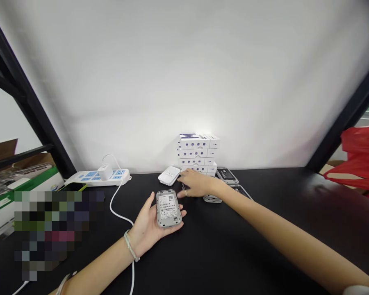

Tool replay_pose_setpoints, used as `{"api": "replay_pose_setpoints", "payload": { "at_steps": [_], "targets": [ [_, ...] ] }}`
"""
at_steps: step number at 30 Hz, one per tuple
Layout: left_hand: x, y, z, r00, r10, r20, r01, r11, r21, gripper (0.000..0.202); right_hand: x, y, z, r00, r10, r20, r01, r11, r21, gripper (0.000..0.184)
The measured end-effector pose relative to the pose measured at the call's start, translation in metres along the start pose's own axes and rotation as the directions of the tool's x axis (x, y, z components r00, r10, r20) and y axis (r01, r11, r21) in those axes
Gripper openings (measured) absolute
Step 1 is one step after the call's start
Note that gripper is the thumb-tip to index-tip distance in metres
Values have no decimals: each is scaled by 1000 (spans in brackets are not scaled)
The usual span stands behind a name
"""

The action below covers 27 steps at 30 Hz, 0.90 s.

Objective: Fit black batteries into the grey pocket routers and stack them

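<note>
My left hand (153,225) lies palm up with its fingers curled round a pocket Wi-Fi router (169,209). The router's grey back is uncovered, showing a white printed label with a square code. Just beyond it, my right hand (195,183) has thumb and fingers about a black battery (183,187) with pale lettering, mostly hidden by the hand. A white router (169,175) lies on the table left of the right fingertips. Behind the right hand and forearm are uncovered grey routers with black batteries, one of them (227,175) beside the boxes.
White printed boxes (194,153) are stacked against the wall. At the left, a power strip (89,178) holds a white charger (105,171), whose cable (112,203) runs under my left wrist. A green and white carton (0,209) stands far left, red bags (361,159) far right.
</note>
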<state>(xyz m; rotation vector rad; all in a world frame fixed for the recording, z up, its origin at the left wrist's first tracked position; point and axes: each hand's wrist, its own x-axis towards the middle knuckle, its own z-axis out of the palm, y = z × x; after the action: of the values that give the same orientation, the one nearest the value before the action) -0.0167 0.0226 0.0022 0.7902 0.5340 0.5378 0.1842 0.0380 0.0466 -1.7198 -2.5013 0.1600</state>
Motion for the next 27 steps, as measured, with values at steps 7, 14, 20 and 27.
{"api": "replay_pose_setpoints", "payload": {
  "at_steps": [7, 14, 20, 27],
  "targets": [
    [1, 1, 5, 999, 1, -47, -2, 1000, -17, 68, -3, 10, -8, 993, 100, 66, -97, 994, -55, 76],
    [-1, 0, 1, 999, 4, 46, -4, 1000, 0, 69, -12, -25, -7, 977, -70, -199, 101, 983, 152, 88],
    [-2, 3, 2, 999, 27, 34, -27, 1000, -3, 68, 2, -33, 25, 970, -157, -187, 201, 948, 245, 85],
    [-3, 3, 1, 1000, 0, 30, 0, 1000, -1, 70, -4, -32, 21, 981, -106, -160, 157, 923, 352, 79]
  ]
}}
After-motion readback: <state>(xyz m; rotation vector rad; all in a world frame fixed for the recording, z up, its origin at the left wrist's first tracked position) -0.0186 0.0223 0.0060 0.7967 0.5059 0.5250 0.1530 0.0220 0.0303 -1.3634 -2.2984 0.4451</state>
